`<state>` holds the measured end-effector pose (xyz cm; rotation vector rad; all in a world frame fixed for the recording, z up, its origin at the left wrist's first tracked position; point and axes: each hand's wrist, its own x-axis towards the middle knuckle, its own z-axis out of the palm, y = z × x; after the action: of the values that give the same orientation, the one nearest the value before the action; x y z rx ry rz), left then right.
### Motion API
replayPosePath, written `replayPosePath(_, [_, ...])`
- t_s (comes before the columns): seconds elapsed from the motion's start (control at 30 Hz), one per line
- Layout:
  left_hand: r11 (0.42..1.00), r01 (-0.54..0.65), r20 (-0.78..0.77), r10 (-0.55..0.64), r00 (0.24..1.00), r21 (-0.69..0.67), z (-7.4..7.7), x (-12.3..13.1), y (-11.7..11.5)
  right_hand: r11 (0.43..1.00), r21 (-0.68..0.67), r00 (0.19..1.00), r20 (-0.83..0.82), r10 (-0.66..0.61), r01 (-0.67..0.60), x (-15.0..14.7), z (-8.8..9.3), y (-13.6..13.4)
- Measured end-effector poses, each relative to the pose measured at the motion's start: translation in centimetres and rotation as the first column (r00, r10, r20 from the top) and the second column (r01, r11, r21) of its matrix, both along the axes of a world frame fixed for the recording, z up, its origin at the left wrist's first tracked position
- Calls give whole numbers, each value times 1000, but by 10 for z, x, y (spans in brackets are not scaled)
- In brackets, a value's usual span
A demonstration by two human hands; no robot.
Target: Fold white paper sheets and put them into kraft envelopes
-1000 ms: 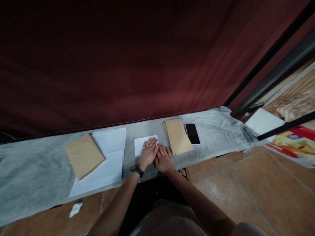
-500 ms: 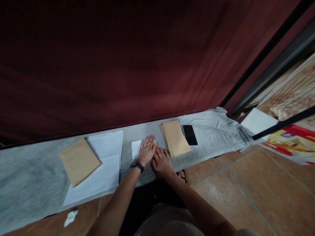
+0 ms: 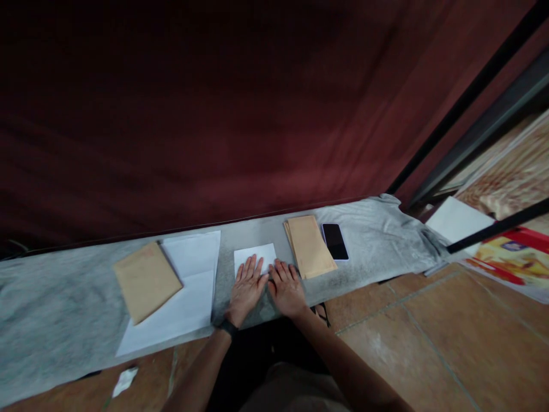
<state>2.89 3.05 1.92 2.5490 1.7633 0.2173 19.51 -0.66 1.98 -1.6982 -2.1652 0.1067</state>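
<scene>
A small folded white paper lies on the grey cloth in front of me, its near part hidden under my hands. My left hand rests flat on its left side, fingers stretched out, with a dark band at the wrist. Flat on the paper's right edge lies my right hand, its fingers extended. My thumbs nearly meet between the two hands. To the right sits a stack of brown envelopes. On the left, another brown envelope lies on white paper sheets.
The grey cloth covers a long, narrow surface against a dark red curtain. A phone lies beside the right-hand envelopes. A black pole crosses at right, near a colourful box. A crumpled tissue is on the tiled floor.
My left hand has slid left and towards me over the folded paper, away from my right hand, uncovering more of the paper's far part. The view has shifted slightly.
</scene>
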Motion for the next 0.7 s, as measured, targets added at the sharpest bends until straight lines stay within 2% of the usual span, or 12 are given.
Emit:
replayPosePath(0.13, [996, -74, 15, 73, 997, 40, -6, -15, -19, 1000, -1, 1000, 4, 6, -6, 0, 0, -1])
replayPosePath(0.27, [994, -101, 24, 100, 995, 49, -5, -22, -33, 1000, 1, 1000, -4, -7, 7, 1, -4, 1])
replayPosePath(0.37, [995, -97, 19, 96, 995, 38, 0, -22, -36, 1000, 9, 1000, -15, 0, 0, -3, -4, 8])
replayPosePath(0.53, [993, -114, 14, 114, 993, 13, 3, -20, -37, 991, -7, 991, 4, 131, -131, -18, -2, 18])
replayPosePath(0.7, [983, -184, 4, 184, 983, 23, -2, -20, -40, 997, 5, 997, 30, 71, -71, -13, -9, 15])
